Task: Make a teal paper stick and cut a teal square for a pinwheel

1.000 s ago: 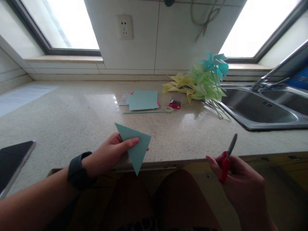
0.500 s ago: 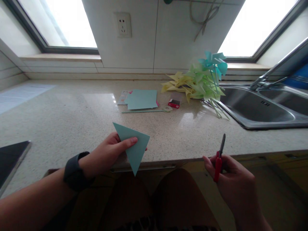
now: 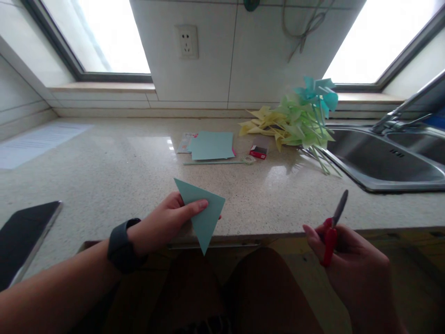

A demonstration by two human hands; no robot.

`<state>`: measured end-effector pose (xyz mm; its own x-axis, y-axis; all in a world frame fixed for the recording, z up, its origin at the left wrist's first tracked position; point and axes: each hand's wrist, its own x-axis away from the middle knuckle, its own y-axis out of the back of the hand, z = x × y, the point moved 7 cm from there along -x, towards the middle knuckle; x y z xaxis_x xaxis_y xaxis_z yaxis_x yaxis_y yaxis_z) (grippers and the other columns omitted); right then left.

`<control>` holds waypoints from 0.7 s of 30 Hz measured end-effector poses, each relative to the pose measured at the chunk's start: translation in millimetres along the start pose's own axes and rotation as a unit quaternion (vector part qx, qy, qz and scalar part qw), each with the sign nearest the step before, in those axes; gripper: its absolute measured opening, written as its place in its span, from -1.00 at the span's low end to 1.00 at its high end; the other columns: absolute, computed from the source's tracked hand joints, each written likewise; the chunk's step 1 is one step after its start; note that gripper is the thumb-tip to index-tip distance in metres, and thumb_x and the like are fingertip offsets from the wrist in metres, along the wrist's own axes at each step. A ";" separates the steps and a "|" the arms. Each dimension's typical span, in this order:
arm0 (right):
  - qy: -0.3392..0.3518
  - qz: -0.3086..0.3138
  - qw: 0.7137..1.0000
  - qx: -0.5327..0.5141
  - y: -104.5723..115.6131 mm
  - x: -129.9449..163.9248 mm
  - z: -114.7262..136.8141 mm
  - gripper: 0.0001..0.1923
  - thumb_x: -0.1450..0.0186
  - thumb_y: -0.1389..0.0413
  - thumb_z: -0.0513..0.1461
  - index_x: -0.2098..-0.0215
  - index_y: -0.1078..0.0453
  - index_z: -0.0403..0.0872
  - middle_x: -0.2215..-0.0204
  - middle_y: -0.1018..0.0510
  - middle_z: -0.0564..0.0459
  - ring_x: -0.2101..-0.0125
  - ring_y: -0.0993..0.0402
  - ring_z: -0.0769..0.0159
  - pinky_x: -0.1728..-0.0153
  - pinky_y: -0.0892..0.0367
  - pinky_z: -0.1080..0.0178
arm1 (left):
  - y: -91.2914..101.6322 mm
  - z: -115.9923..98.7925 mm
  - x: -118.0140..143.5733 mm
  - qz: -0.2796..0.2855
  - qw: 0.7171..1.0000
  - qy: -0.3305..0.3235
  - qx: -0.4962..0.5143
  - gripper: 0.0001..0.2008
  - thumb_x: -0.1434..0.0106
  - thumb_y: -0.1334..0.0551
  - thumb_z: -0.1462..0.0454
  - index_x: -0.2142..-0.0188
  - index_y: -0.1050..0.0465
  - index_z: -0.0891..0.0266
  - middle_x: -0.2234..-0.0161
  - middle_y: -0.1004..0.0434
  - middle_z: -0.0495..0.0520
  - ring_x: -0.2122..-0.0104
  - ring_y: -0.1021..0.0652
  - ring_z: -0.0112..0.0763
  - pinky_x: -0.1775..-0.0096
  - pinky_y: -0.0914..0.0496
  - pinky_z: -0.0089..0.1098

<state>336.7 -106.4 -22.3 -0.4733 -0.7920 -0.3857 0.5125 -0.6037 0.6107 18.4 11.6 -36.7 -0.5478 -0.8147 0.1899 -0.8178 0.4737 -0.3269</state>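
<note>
My left hand [image 3: 177, 213] pinches a pale blue-green paper triangle [image 3: 206, 222], thumb on top and the other fingers mostly hidden beneath it. One corner of the paper points down past the counter's front edge. At the right, my right hand [image 3: 354, 260] is closed around red-handled scissors [image 3: 330, 241], whose blades point up and away from me. The scissors and the paper are well apart. Beyond my left hand, a stack of pale blue-green paper sheets [image 3: 212, 146] lies on the counter, with a thin stick [image 3: 212, 163] along its near side.
A small red box [image 3: 258, 152] and a ring of tape [image 3: 248, 159] are right of the stack. Yellow, green and blue paper pinwheels [image 3: 295, 120] lie beside the steel sink [image 3: 375, 162]. A dark flat device [image 3: 24, 236] and a printed sheet [image 3: 38, 144] are at left.
The view has swung slightly left, so everything appears further right. The scissors have tilted a little to the right in my right hand. My left hand keeps its hold on the paper.
</note>
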 end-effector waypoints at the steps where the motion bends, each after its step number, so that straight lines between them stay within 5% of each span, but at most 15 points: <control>1: -0.005 0.002 1.000 -0.022 -0.8 -0.9 5.3 -0.64 -0.17 -0.31 0.07 0.43 -0.46 -0.03 0.58 -0.50 0.10 0.56 -0.43 0.31 0.50 -0.32 0.27 | -0.7 0.0 -0.1 0.005 1.000 -0.003 0.003 -0.78 -0.29 -0.38 0.18 0.17 -0.60 0.30 0.24 -0.73 0.16 0.26 -0.69 -0.28 0.14 -0.56 -0.32; 6: -0.029 0.046 0.990 -0.130 -15.1 -5.8 44.4 -0.69 -0.16 -0.35 0.01 0.45 -0.44 0.00 0.62 -0.47 0.14 0.60 -0.39 0.35 0.54 -0.30 0.28 | -0.6 -1.9 -2.1 0.005 1.000 -0.031 -0.002 -0.73 -0.31 -0.36 0.16 0.10 -0.59 0.31 0.17 -0.71 0.19 0.22 -0.67 -0.28 0.12 -0.54 -0.32; 10: -0.011 0.155 0.964 -0.217 -47.6 -10.9 79.7 -0.70 -0.18 -0.33 0.01 0.47 -0.44 0.00 0.66 -0.45 0.14 0.64 -0.32 0.38 0.62 -0.26 0.31 | -1.5 -6.9 -3.6 0.003 0.997 -0.056 -0.043 -0.71 -0.33 -0.33 0.14 0.11 -0.57 0.33 0.09 -0.66 0.25 0.34 -0.64 -0.33 0.37 -0.53 -0.41; 14: 0.005 0.230 0.941 -0.250 -80.0 -18.6 103.3 -0.73 -0.15 -0.36 -0.02 0.41 -0.49 -0.02 0.54 -0.55 0.09 0.54 -0.41 0.36 0.56 -0.32 0.32 | -3.1 -12.7 -3.3 -0.003 0.996 -0.075 -0.038 -0.67 -0.32 -0.33 0.16 0.01 -0.49 0.30 0.18 -0.64 0.19 0.30 -0.64 -0.26 0.40 -0.55 -0.38; 21: -0.061 0.264 0.815 -0.512 -118.8 -53.4 115.8 -0.61 -0.23 -0.28 0.09 0.47 -0.43 -0.03 0.63 -0.42 0.17 0.67 -0.26 0.48 0.69 -0.12 0.37 | -5.1 -13.9 -2.0 0.000 0.997 -0.075 -0.014 -0.32 -0.32 -0.32 0.20 -0.34 -0.08 0.13 0.13 -0.56 0.12 0.28 -0.66 -0.24 0.38 -0.57 -0.36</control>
<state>218.1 18.2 5.8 -0.0286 -0.9890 -0.1455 0.9677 0.0091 -0.2521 21.2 15.5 -22.5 -0.5161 -0.8552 0.0481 -0.8240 0.4804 -0.3005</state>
